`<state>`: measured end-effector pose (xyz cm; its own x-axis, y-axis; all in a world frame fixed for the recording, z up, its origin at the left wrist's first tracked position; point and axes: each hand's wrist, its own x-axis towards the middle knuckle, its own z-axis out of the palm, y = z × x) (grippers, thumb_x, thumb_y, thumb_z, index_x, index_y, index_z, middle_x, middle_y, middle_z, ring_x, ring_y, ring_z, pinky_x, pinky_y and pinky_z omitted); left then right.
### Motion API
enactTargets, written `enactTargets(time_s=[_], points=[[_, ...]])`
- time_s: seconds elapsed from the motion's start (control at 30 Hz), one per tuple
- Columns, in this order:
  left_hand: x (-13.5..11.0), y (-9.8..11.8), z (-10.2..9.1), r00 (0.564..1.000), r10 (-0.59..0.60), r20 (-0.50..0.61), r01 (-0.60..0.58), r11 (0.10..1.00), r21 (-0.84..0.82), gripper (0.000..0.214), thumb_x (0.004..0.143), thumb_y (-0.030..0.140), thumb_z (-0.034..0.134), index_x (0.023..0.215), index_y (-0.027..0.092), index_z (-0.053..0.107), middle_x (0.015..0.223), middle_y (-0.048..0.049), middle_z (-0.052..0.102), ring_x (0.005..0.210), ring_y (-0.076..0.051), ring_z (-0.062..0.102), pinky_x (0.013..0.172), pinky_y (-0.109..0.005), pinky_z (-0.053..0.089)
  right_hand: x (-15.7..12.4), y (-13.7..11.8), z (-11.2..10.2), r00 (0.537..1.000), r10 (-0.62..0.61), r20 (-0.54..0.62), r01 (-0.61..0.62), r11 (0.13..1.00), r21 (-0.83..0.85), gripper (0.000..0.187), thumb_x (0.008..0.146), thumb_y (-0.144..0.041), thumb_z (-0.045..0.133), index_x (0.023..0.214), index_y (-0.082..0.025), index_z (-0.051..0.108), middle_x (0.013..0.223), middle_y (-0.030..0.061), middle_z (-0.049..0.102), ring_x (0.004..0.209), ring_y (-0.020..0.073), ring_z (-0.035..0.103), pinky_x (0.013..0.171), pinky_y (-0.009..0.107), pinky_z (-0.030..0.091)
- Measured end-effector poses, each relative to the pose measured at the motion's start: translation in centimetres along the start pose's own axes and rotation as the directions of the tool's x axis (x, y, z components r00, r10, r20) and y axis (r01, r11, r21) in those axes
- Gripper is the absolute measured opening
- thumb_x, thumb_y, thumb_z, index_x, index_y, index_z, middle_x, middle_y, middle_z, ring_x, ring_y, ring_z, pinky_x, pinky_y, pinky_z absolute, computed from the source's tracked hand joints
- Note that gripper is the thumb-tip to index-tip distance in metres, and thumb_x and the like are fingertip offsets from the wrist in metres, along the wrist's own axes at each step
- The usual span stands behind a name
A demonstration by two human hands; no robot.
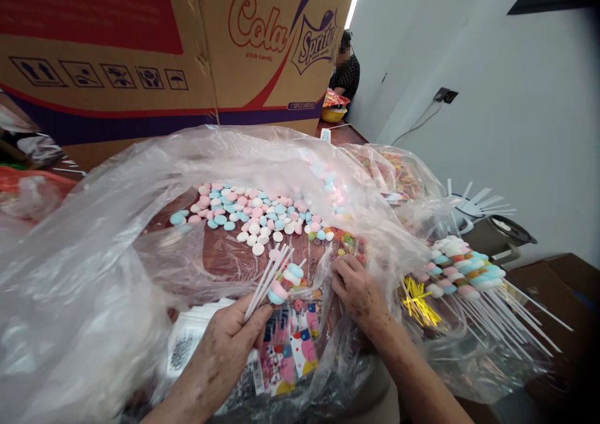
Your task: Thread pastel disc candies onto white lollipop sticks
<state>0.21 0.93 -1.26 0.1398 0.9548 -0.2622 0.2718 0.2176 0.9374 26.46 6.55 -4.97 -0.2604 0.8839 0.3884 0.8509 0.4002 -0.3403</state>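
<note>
Nearest, two bare forearms enter from the bottom edge, cut off by it. Between them lie printed packets [293, 352], partly covered by clear plastic, their lettering too small to read. The left hand [229, 330] grips a bundle of thin white sticks [269, 280]; their lower ends are hidden in the fist, their long axes slanting up, away and to the right. Just beside them is a candy skewer [285, 283] with pink, white and blue pieces, its bare tip pointing away and rightward; its lower end is hidden, so how it is held is unclear. The right hand [354, 286] has curled fingers near small ring candies [347, 239]; whether it pinches one, I cannot tell. To the right, gold ties [419, 302] lie beside stacked candy skewers [469, 267], sticks towards the lower right. Beyond the hands, loose round candies [255, 211] spread over the reddish desk [222, 255], some blurred behind a plastic bag [262, 149]. Farthest, a large carton [262, 92], cropped above, partly hides a person [349, 74].
</note>
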Motion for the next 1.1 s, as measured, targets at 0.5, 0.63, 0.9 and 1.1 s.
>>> enactTargets(time_s=[0.5,0.63,0.9,1.1], points=[[-0.3,2.2,0.7,0.994,0.043,0.097,-0.057,0.987,0.147,0.037,0.090,0.041,0.050,0.109,0.024,0.076,0.069,0.0016,0.066,0.071,-0.022,0.058,0.072,-0.027,0.044,1.9,-4.2,-1.8,0.778,0.574,0.255,-0.369,0.089,0.925,0.021,0.062,-0.031,0.084,0.074,-0.020,0.070,0.074,0.0005,0.069,0.067,0.0146,0.059,0.065,0.029,0.047],[-0.3,2.5,0.7,0.995,0.061,0.085,-0.073,0.986,0.153,0.038,0.090,0.041,0.049,0.112,0.023,0.075,0.060,0.0028,0.060,0.069,-0.022,0.057,0.070,-0.026,0.044,2.2,-5.7,-1.9,0.789,0.533,0.307,-0.326,-0.061,0.943,0.022,0.059,-0.028,0.086,0.074,-0.021,0.072,0.078,0.0004,0.071,0.072,0.0149,0.061,0.069,0.030,0.050],[-0.1,2.1,0.7,0.994,0.038,0.097,-0.052,0.989,0.141,0.033,0.092,0.044,0.049,0.081,0.021,0.070,0.056,0.0048,0.048,0.058,-0.016,0.042,0.056,-0.023,0.032,1.9,-6.1,-1.5,0.837,0.438,0.329,-0.352,-0.029,0.936,0.023,0.057,-0.028,0.088,0.075,-0.023,0.075,0.077,-0.0011,0.072,0.070,0.0142,0.061,0.068,0.028,0.049],[-0.5,1.7,0.6,0.989,0.024,0.147,-0.037,0.996,0.087,0.034,0.093,0.043,0.049,0.075,0.020,0.066,0.056,0.0059,0.042,0.056,-0.014,0.036,0.054,-0.023,0.027,1.1,-6.1,-1.3,0.853,0.266,0.448,-0.435,-0.109,0.894,0.023,0.061,-0.027,0.089,0.077,-0.022,0.073,0.074,-0.0022,0.072,0.068,0.0129,0.061,0.066,0.025,0.048]])
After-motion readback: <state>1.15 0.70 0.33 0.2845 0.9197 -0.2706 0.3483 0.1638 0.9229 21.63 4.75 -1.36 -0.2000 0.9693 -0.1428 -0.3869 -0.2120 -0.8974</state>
